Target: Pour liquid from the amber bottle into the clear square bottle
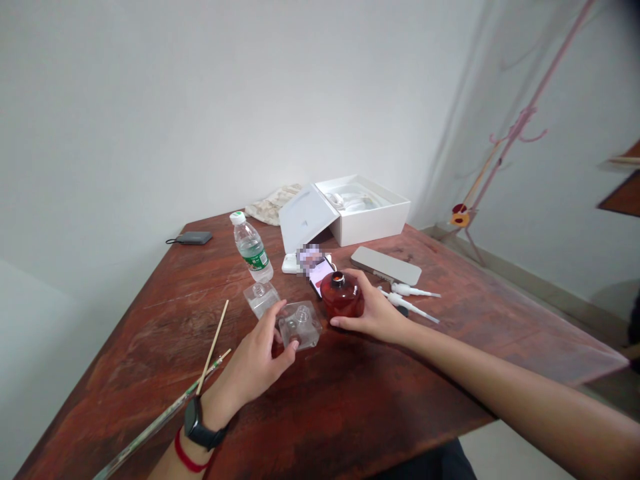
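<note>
My left hand (257, 353), with a dark wristband and a red cord at the wrist, has its thumb and fingers around a transparent square bottle (309, 330) with an uncapped neck. Just right of it, my right hand (373, 310) grips a rounded red-brown bottle (334, 303) from its right side; the dark neck on top is uncapped. A second transparent bottle (259, 303) stands behind my left fingers. To the right of my right hand lie white pump heads (413, 308) with thin tubes.
Behind the bottles are a green-labelled water bottle (254, 250), a lit phone (321, 275), an opened white box (373, 227), a grey flat case (387, 265) and a cloth (270, 205). Wooden sticks (214, 343) lie at left on the wooden table (300, 413); a dark device (195, 238) sits farther back.
</note>
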### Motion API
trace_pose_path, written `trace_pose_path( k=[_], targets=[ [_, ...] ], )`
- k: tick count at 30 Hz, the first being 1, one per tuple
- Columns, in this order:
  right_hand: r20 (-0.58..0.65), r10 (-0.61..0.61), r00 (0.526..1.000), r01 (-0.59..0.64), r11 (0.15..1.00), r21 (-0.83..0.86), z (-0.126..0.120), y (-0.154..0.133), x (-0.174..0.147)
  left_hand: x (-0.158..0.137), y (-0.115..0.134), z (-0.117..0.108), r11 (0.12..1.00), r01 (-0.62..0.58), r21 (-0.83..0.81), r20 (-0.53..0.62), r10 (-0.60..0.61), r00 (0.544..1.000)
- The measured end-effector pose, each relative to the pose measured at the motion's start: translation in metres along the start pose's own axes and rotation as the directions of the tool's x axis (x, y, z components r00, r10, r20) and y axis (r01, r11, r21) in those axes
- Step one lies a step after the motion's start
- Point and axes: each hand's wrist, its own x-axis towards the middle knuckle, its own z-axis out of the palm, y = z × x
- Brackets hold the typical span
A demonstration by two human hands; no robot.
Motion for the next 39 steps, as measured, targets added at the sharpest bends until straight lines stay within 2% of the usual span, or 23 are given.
trace_pose_path(
  k=[39],
  targets=[
    [-0.004,-0.012,1.000,0.012,1.000,-0.008,0.0002,0.0008,-0.0002,-0.0003,0.0009,0.0006,1.000,0.000,0.005,-0.005,0.000,1.000]
  ],
)
